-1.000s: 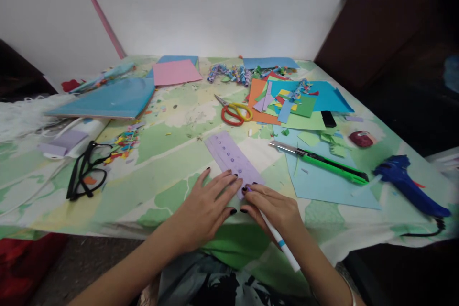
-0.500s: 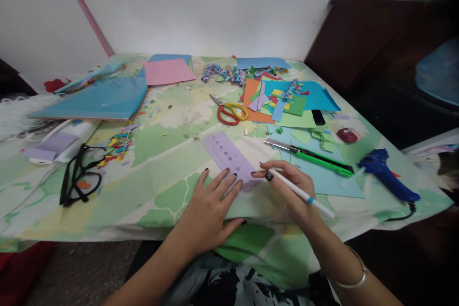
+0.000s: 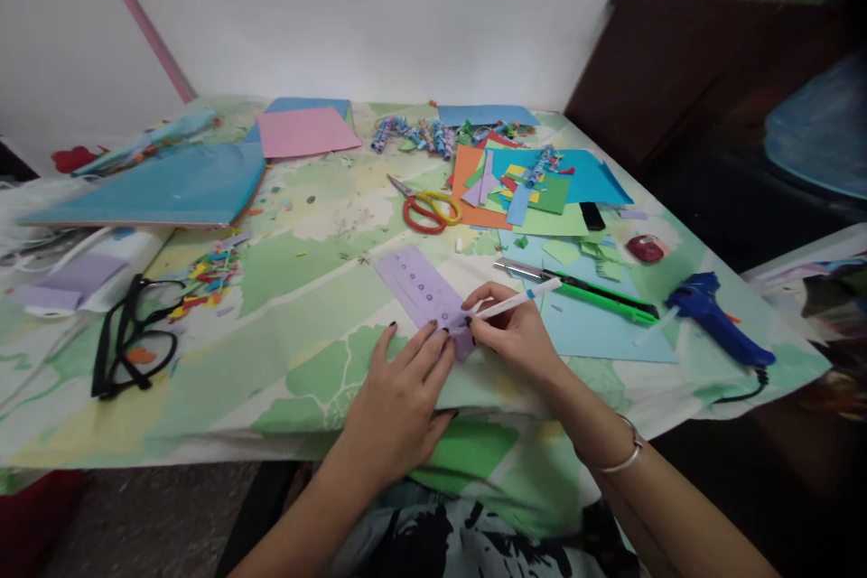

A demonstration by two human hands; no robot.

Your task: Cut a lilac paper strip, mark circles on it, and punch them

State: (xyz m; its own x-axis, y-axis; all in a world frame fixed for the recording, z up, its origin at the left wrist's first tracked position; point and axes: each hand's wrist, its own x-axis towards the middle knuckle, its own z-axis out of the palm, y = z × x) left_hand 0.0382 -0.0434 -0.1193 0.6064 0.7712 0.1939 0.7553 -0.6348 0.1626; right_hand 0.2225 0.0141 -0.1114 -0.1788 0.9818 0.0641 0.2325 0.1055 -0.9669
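Note:
A purple paper strip [image 3: 414,278] with a row of small drawn circles lies slanted on the table in front of me. My left hand [image 3: 401,397] rests flat with its fingers spread, the fingertips pressing on the strip's lower left edge. In my right hand [image 3: 511,334] is a white marker pen [image 3: 518,298] with a blue band, pinched between thumb and fingers. Its lower end is at the near end of the strip, close to my left fingertips; the very tip is hard to make out. A green box cutter [image 3: 602,296] lies just beyond my right hand, blade out.
Scissors [image 3: 430,209] with red and yellow handles lie beyond the strip. Coloured paper sheets [image 3: 467,185] and scraps are piled behind the cutter. A blue glue gun [image 3: 722,321] is at right, black glasses [image 3: 135,334] at left. A blue folder [image 3: 155,185] stands further back.
My right hand has moved left and down onto the strip's near end. The marker pen has swung round, so its back end now points up and right. My left hand stays on the strip.

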